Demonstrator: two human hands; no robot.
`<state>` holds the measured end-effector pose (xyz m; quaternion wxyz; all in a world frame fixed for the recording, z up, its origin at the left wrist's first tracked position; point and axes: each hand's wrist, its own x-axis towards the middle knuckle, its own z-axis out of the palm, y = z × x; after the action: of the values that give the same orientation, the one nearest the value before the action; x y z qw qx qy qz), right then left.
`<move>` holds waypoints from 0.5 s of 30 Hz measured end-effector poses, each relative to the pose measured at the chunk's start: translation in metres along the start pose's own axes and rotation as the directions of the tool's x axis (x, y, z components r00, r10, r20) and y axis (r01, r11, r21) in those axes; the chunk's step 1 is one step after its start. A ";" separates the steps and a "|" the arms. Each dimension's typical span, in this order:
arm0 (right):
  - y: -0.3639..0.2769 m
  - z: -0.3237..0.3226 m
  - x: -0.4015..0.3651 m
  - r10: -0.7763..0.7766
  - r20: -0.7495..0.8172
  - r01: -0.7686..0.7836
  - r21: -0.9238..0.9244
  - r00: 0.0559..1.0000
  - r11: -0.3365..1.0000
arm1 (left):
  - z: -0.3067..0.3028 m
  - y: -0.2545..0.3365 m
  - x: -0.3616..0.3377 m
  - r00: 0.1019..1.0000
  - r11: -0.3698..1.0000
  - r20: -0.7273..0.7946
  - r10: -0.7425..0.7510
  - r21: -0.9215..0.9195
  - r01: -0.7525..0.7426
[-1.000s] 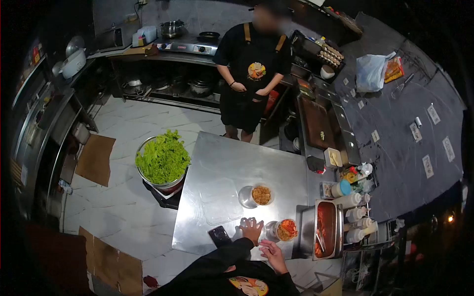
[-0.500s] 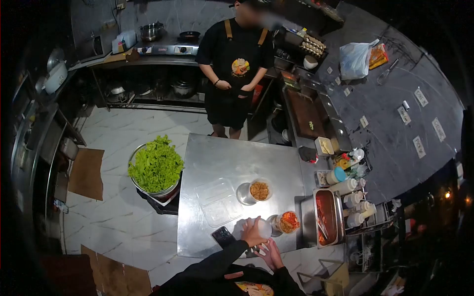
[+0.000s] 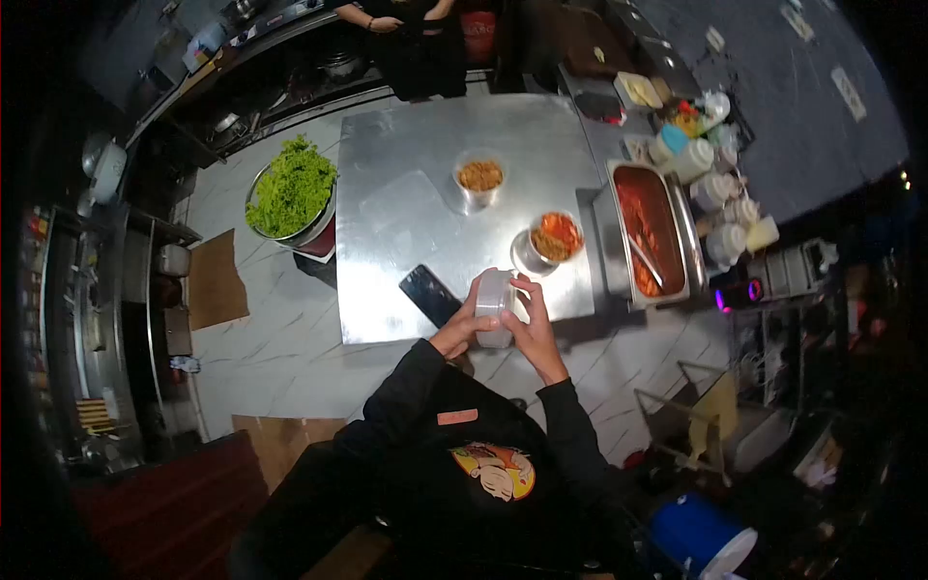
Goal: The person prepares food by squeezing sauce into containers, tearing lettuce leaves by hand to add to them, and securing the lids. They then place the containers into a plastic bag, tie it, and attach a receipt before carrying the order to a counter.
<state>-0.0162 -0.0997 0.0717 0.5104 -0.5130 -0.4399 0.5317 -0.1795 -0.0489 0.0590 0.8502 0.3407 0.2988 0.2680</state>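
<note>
While bracing a translucent plastic piece [image 3: 494, 302] between both hands, leans in at the near edge of the steel table [image 3: 522, 126]. Cannot tell shallow tub from stack of lids; holds it tipped up on its side, in line with that near edge, at a height hard to judge. Curls left hand [image 3: 463, 331] partly closed around the left side, with fingers mostly hidden behind. Bends right hand [image 3: 534, 331] half closed against the right side, with index finger arched near the top and thumb pressed lower down. Slants left forearm up and rightward out of a black sleeve [image 3: 406, 377]; brings right forearm up and leftward, with wrists apart and fingertips converging.

Has a black smartphone [image 3: 429, 295] just left of the left hand, lying aslant close to the near edge. Has a tub [image 3: 531, 257] of orange and brown food just beyond the right hand, and a second tub [image 3: 478, 200] of brown pieces farther in. Meets a steel pan [image 3: 659, 301] of red sauce past the table's right edge, narrowing reach that way. Finds wider room ahead and leftward, over steel between smartphone, second tub and clear plastic tray [image 3: 401, 201].
</note>
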 end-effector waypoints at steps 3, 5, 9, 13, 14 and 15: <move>-0.004 -0.023 -0.052 0.034 0.027 -0.033 -0.042 0.999 0.999 | 0.045 -0.017 -0.031 0.997 0.996 0.072 0.031 0.076 -0.037; -0.022 -0.030 -0.085 0.033 0.083 -0.035 0.025 0.996 0.999 | 0.059 -0.039 -0.045 0.995 0.998 0.100 0.016 0.054 -0.021; -0.005 -0.044 -0.123 0.057 0.130 -0.050 -0.057 0.990 0.997 | 0.072 -0.069 -0.064 0.993 0.993 0.063 -0.103 0.061 0.099; 0.005 -0.053 -0.133 0.033 -0.003 -0.033 -0.164 0.999 0.986 | 0.084 -0.061 -0.044 0.955 0.975 0.197 -0.222 0.020 0.223; 0.003 -0.054 -0.133 0.028 -0.062 -0.038 -0.178 0.998 0.983 | 0.085 -0.055 -0.035 0.934 0.967 0.254 -0.252 0.020 0.255; 0.000 -0.053 -0.132 0.049 -0.121 -0.064 -0.126 0.991 0.990 | 0.088 -0.045 -0.026 0.910 0.958 0.308 -0.279 0.019 0.287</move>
<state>0.0300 -0.2340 0.0794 0.4858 -0.5878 -0.4280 0.4851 -0.1250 -0.1313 0.0863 0.9206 0.3198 0.2053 0.0898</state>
